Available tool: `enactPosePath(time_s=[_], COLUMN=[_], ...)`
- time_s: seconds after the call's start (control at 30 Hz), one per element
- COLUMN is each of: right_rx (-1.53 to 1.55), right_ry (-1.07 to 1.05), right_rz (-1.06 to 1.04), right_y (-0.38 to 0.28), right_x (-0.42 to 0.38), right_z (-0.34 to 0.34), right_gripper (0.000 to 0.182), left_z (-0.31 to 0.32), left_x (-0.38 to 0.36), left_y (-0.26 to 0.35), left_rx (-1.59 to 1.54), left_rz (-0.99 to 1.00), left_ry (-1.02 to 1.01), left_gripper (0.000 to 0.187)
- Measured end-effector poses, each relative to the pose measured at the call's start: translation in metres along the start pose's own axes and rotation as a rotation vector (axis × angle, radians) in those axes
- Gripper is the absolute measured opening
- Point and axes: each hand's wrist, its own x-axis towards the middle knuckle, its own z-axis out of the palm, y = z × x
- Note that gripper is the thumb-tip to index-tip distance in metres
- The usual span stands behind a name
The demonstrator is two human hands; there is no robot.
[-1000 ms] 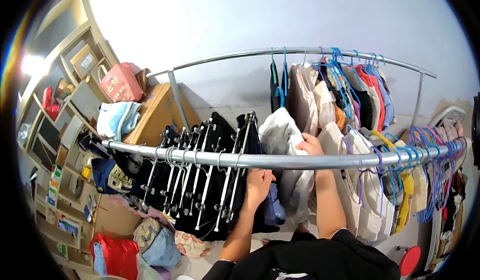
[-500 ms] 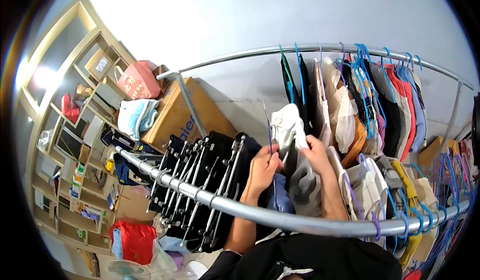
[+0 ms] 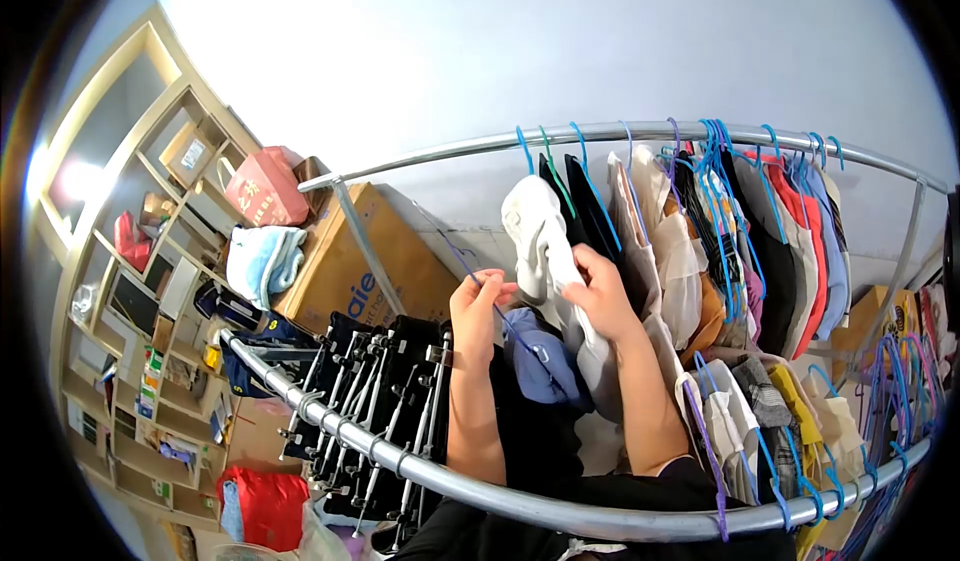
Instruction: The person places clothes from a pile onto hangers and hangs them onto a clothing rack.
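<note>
Thin purple hanger (image 3: pixel 512 329) grasped between fingers of left hand (image 3: pixel 478 306), centre of frame; hanger tilted, upper end toward upper left. White garment (image 3: pixel 535 231) clenched in fingers of right hand (image 3: pixel 603 296), just right of left hand; garment draped downward, upper part located below blue hook (image 3: pixel 524 149) on rear rail (image 3: pixel 480 148). Blue-grey garment (image 3: pixel 543 359) positioned below and between hands. Black garments (image 3: pixel 385 401) with clip hangers (image 3: pixel 372 391) suspended from front rail (image 3: pixel 450 481), lower left of centre.
</note>
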Motion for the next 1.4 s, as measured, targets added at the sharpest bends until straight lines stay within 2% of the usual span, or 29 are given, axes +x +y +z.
enactPosePath(time_s=[0.03, 0.1, 0.2, 0.27, 0.3, 0.4, 0.47, 0.53, 0.6, 0.7, 0.73, 0.83, 0.93, 0.97, 1.0, 1.07, 1.1, 1.17, 1.2, 1.27, 1.4], right_rx=[0.019, 0.038, -0.141, -0.289, -0.463, -0.349, -0.463, -0.364, -0.366, -0.312, -0.278, -0.243, -0.258, -0.224, -0.189, -0.200, -0.218, -0.255, -0.261, -0.272, -0.258], right_ry=[0.029, 0.062, 0.074, 0.041, 0.025, -0.053, -0.018, 0.008, 0.090, 0.156, 0.160, 0.181, 0.172, 0.190, 0.205, 0.233, 0.240, 0.252, 0.261, 0.260, 0.329], right_rz=[-0.017, -0.041, -0.109, -0.068, -0.051, 0.115, 0.048, 0.119, 0.100, 0.094, 0.112, 0.092, 0.074, 0.099, 0.125, 0.108, 0.095, 0.076, 0.079, 0.101, 0.048], right_y=[0.004, 0.011, 0.038, 0.070, 0.078, 0.103, 0.094, 0.095, 0.091, 0.078, 0.076, 0.070, 0.071, 0.067, 0.064, 0.063, 0.060, 0.049, 0.045, 0.037, 0.020], right_x=[0.007, 0.024, 0.046, 0.059, 0.056, 0.036, 0.016, 0.001, -0.010, -0.026, -0.030, -0.045, -0.060, -0.065, -0.071, -0.085, -0.090, -0.099, -0.104, -0.114, -0.141], right_z=[0.001, -0.001, -0.005, -0.005, -0.003, 0.014, 0.023, 0.031, 0.036, 0.035, 0.035, 0.034, 0.031, 0.030, 0.029, 0.026, 0.026, 0.025, 0.025, 0.026, 0.032], right_gripper=[0.017, 0.017, 0.018, 0.022, 0.025, 0.037, 0.042, 0.048, 0.045, 0.035, 0.032, 0.026, 0.023, 0.022, 0.020, 0.019, 0.019, 0.019, 0.019, 0.019, 0.014], left_z=[-0.002, -0.004, -0.001, 0.003, 0.006, 0.011, 0.016, 0.020, 0.022, 0.021, 0.011, -0.008, -0.006, -0.002, 0.007, 0.021, 0.023, 0.030, 0.036, 0.051, 0.082], left_x=[0.001, 0.002, 0.005, 0.009, 0.013, 0.027, 0.042, 0.060, 0.083, 0.112, 0.128, 0.154, 0.127, 0.120, 0.106, 0.075, 0.066, 0.049, 0.039, 0.017, -0.029], left_y=[-0.003, -0.008, -0.010, -0.008, -0.006, 0.002, 0.008, 0.010, 0.007, 0.002, -0.019, -0.068, -0.088, -0.088, -0.086, -0.084, -0.085, -0.084, -0.082, -0.077, -0.065], left_rx=[-0.021, -0.024, -0.023, -0.015, -0.010, 0.040, 0.084, 0.234, 0.247, 0.615, 0.611, 1.096, 1.060, 1.029, 1.030, 1.101, 1.103, 1.019, 1.014, 0.861, 0.540], left_rz=[-0.007, 0.001, 0.004, 0.007, 0.001, -0.008, -0.012, -0.014, 0.047, 0.044, 0.042, 0.089, 0.111, 0.031, 0.031, 0.375, 0.372, 0.641, 0.641, 0.771, 0.863], left_ry=[-0.026, -0.079, -0.156, -0.186, -0.174, -0.160, -0.153, -0.172, -0.183, -0.126, -0.128, -0.026, 0.060, 0.096, 0.090, 0.425, 0.417, 0.514, 0.504, 0.464, 0.170], left_gripper=[0.010, 0.007, 0.011, 0.016, 0.019, 0.025, 0.028, 0.032, 0.032, 0.033, 0.033, 0.045, 0.045, 0.048, 0.048, 0.050, 0.050, 0.052, 0.052, 0.048, 0.037])
